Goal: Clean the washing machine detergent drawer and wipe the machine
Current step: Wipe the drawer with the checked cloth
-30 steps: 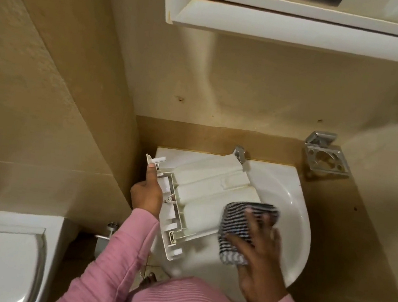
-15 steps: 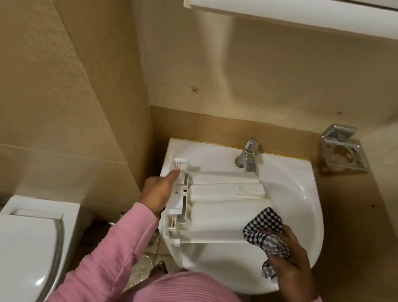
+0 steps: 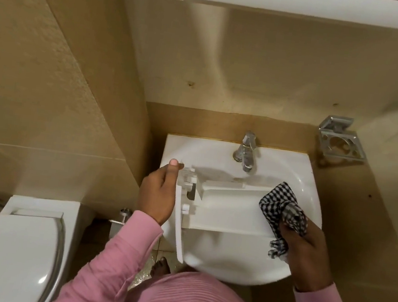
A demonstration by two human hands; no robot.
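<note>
The white plastic detergent drawer [image 3: 223, 209] lies across the white sink [image 3: 236, 262], its front panel toward the left. My left hand [image 3: 158, 191] grips that front panel end, thumb up along its top corner. My right hand [image 3: 306, 251] holds a bunched black-and-white checked cloth [image 3: 283, 210] against the drawer's right end. The washing machine is out of view.
A chrome tap [image 3: 245, 152] stands at the back of the sink. A metal wall holder [image 3: 341, 141] sits to the right, a white toilet [image 3: 10, 247] at lower left, a white cabinet [image 3: 313, 3] overhead. Tiled walls close in on both sides.
The drawer has turned from tilted upright to lying more level across the sink. My right hand has slid the cloth from the drawer's middle to its right end and bunched it.
</note>
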